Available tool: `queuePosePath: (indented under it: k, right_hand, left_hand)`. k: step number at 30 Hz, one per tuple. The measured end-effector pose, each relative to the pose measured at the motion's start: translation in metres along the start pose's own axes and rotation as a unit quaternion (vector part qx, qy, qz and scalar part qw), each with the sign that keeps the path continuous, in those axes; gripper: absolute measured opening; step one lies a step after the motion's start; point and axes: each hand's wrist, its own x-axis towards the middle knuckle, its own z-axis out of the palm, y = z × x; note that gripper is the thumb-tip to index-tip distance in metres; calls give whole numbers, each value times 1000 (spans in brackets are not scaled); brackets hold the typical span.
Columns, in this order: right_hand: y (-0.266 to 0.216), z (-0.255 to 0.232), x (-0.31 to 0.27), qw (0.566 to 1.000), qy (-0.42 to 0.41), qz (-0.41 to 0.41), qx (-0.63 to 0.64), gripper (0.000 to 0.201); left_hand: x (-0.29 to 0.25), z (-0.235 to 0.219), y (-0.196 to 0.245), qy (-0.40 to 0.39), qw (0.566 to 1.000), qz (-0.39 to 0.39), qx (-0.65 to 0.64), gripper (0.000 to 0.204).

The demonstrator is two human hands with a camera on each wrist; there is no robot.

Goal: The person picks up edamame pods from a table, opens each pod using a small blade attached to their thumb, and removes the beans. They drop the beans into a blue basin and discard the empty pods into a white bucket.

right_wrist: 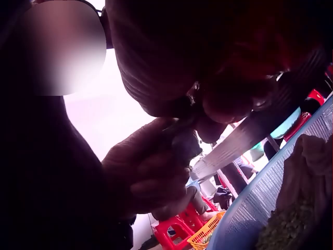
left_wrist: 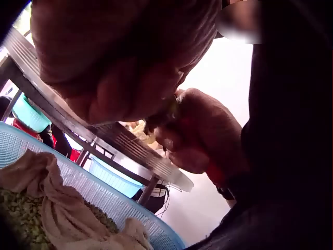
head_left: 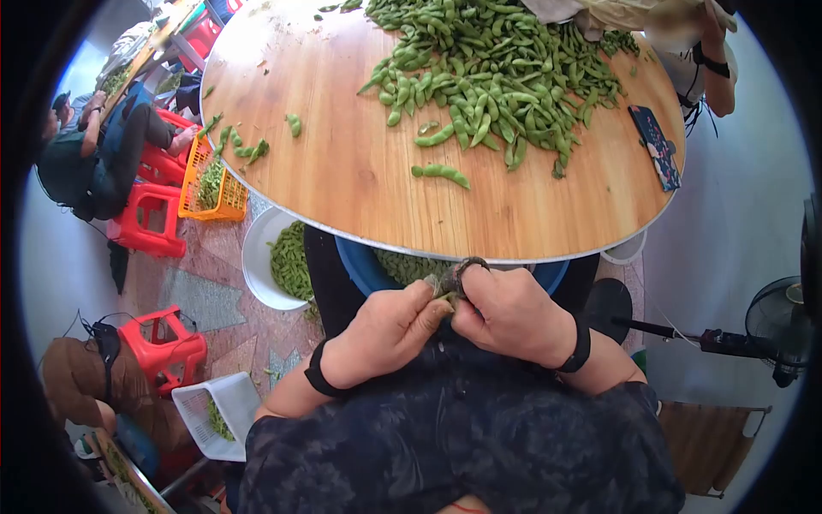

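Fingertips together just in front of the table edge, my left hand (head_left: pixel 385 330) and right hand (head_left: pixel 518 313) pinch a small green soybean pod (head_left: pixel 449 296); the fingers cover most of it. A dark band sits around a right-hand finger. Below them, partly under the table, stands a blue basket (head_left: pixel 355 261) with shelled green beans (head_left: pixel 407 267) in it. In the left wrist view a crumpled cloth (left_wrist: pixel 62 200) lies over part of those beans. A large heap of soybean pods (head_left: pixel 505 77) covers the far part of the round wooden table (head_left: pixel 317 180).
A single pod (head_left: pixel 441 176) and a patterned phone (head_left: pixel 655 147) lie on the table. At floor level are a white basin (head_left: pixel 257 265) of pods, an orange crate (head_left: pixel 227 206), red stools (head_left: pixel 152 218) and a white basket (head_left: pixel 193 420). A fan (head_left: pixel 771 317) stands at right. Other people sit around.
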Motion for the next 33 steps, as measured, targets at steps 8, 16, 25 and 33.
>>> queuePosePath:
  k: [8, 16, 25, 33]
  right_hand:
    - [10, 6, -14, 999, -28, 41, -20, 14]
    - [13, 4, -13, 994, -54, 65, 66, 16]
    - [24, -13, -13, 987, -140, 4, 76, 14]
    - [26, -16, -9, 668, -308, 390, 553, 17]
  left_hand:
    - [-13, -4, -16, -51, 993, -78, -67, 23]
    - [-1, 4, -21, -109, 940, -164, -278, 23]
    - [4, -11, -12, -142, 986, 73, 41, 22]
    - [11, -15, 0, -123, 963, 191, 147, 18]
